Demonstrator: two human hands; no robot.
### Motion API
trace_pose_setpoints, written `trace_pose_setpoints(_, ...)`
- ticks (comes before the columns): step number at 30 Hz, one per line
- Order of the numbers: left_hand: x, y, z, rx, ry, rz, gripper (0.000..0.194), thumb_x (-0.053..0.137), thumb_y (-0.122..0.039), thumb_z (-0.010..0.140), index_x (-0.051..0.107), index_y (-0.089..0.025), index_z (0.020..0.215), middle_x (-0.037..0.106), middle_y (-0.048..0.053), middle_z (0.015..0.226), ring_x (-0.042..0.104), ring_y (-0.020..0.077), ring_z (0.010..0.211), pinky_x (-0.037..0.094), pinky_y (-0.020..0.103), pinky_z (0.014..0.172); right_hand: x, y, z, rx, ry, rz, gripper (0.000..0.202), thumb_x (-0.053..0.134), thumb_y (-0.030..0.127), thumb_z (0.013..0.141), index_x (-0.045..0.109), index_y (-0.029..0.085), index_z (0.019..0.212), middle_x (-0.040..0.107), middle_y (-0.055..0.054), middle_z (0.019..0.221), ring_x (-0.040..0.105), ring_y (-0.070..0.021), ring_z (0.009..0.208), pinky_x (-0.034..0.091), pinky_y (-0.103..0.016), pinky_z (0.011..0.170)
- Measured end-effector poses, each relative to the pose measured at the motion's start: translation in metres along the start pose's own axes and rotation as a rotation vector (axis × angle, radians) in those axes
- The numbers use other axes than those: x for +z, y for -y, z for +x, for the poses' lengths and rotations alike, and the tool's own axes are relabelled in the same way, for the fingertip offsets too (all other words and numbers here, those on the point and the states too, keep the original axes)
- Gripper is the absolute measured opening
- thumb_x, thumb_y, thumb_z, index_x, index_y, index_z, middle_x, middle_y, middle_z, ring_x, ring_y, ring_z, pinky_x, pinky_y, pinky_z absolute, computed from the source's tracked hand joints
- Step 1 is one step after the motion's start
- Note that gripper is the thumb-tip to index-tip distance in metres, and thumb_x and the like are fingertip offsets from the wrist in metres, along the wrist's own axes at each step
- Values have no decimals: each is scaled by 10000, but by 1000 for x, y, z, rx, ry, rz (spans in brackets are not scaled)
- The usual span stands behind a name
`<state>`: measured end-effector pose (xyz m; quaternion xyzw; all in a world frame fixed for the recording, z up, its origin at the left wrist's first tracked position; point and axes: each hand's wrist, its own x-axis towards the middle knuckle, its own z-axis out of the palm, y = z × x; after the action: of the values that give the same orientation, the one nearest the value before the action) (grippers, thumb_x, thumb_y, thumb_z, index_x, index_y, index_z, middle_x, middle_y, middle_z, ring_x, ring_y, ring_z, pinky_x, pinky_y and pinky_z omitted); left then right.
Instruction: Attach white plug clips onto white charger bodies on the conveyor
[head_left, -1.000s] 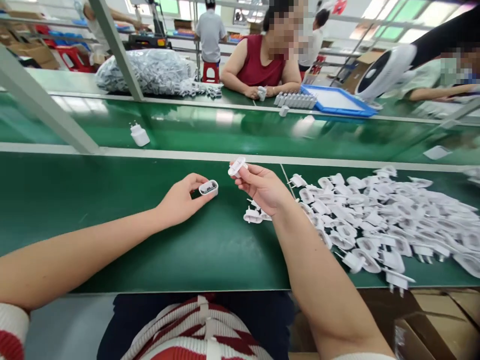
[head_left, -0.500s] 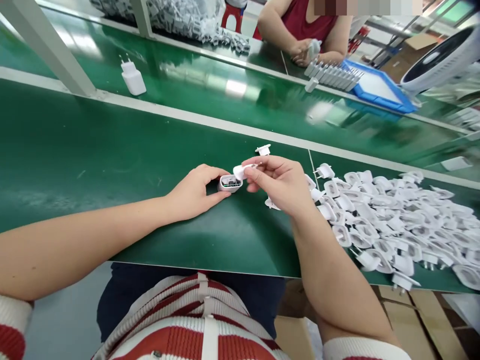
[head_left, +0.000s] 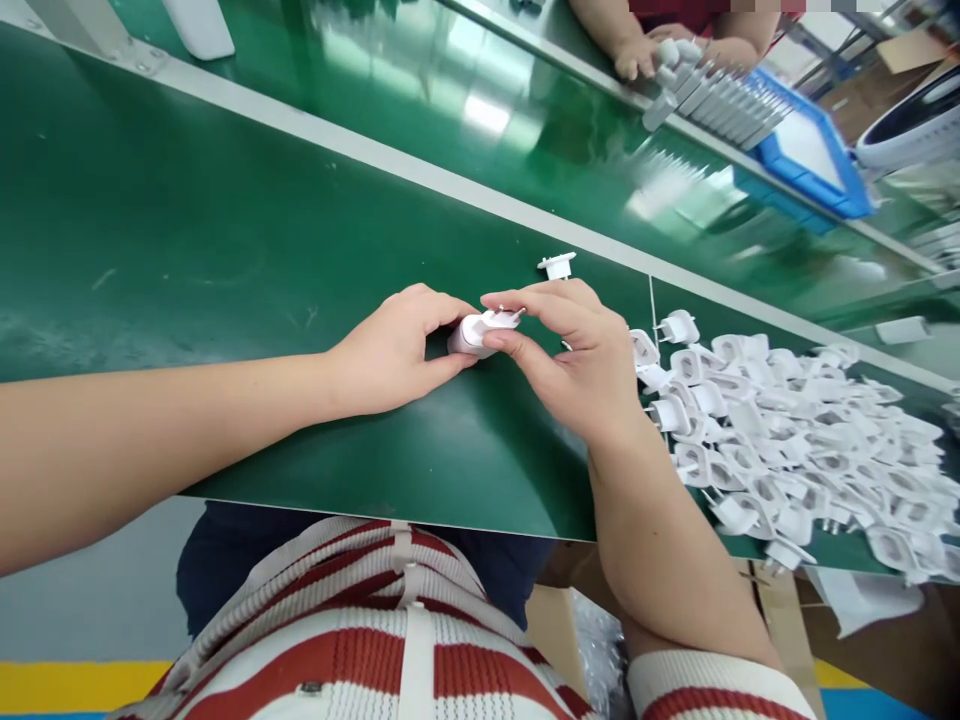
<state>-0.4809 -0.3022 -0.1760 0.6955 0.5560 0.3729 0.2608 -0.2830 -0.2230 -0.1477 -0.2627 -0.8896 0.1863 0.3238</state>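
My left hand [head_left: 409,350] rests on the green table, thumb and fingers closed round a white charger housing [head_left: 461,342]. Over the housing's open end sits a white plug cap [head_left: 489,322], its two pins pointing up and to the right. My right hand [head_left: 577,350] pinches this cap between thumb and fingers. Whether the cap is fully seated I cannot tell. Just beyond my right hand a loose plug cap [head_left: 557,266] lies on the table. To the right spreads a heap of white plug caps [head_left: 795,430].
A pale rail [head_left: 390,172] crosses the table behind my hands. At the upper left stands a white charger [head_left: 201,28]. Across the line a co-worker's hand [head_left: 636,56] is near a row of grey-white pieces [head_left: 724,105] and a blue tray [head_left: 821,150]. A cardboard box [head_left: 555,630] sits below the table edge.
My right hand has brought the plug cap onto the housing, covering the open end where inner parts showed. The view has tilted down and shifted.
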Motion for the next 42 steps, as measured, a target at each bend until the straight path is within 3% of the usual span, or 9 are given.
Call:
trace_pose_setpoints(11,2,-1,0,-11,-22,4,298,660,-356,883,734,-218,1136,758,33,1111,641,258,1057,496,403,944,-2,4,5,-1,57,-104,104,693,344,928,752,261,950,769,-30,956,667,-257,944,507,-469,941)
trace_pose_setpoints(15,3,-1,0,-19,-25,9,289,660,-368,882,734,-214,1115,756,40,1090,640,264,1036,501,404,920,-4,7,8,-9,87,-170,53,704,323,907,743,294,929,752,-4,937,660,-251,944,340,-578,1182)
trace_pose_setpoints(20,4,0,3,-32,-11,5,326,688,-424,870,727,-209,1111,754,56,1077,635,274,1015,497,430,942,-2,7,6,20,71,-141,40,718,303,901,743,312,931,748,2,925,672,-255,957,224,-633,1249)
trace_pose_setpoints(23,3,0,3,-37,-19,-22,291,689,-431,879,733,-206,1057,756,57,1055,642,271,1014,503,428,944,4,3,0,103,56,-6,84,736,320,904,747,299,985,756,-7,984,682,-234,968,367,-588,1182)
trace_pose_setpoints(26,1,-1,2,-73,-40,-157,308,686,-451,898,715,-192,1063,748,65,1069,671,258,1007,538,402,917,12,0,-4,170,27,211,275,788,382,866,722,271,1108,744,-38,1111,677,-228,1056,515,-469,1046)
trace_pose_setpoints(29,-1,-5,-1,-120,-4,-446,423,694,-508,916,653,-179,1178,735,84,1087,718,245,963,593,366,844,15,2,-6,208,-3,410,415,794,414,858,664,248,1216,713,-61,1195,676,-211,1082,559,-400,990)
trace_pose_setpoints(34,-1,-15,-7,-90,62,-724,443,688,-497,946,594,-185,1247,717,81,1051,737,208,825,637,362,783,12,12,-8,183,-69,499,348,808,358,856,689,257,1167,703,-36,1116,683,-183,1001,592,-370,924)
trace_pose_setpoints(37,-1,-15,-8,-11,33,-647,353,639,-444,983,609,-189,1225,702,81,1055,720,198,829,636,366,790,10,15,-8,160,-86,480,322,804,357,861,697,271,1152,703,-36,1123,693,-198,1035,616,-379,916)
trace_pose_setpoints(42,-6,-7,-8,284,-290,-159,252,620,-304,974,660,-233,1212,660,110,1254,621,262,1210,534,457,1070,7,19,-10,39,-146,414,267,714,252,926,710,330,1181,695,-44,1242,686,-253,1204,622,-461,1002)
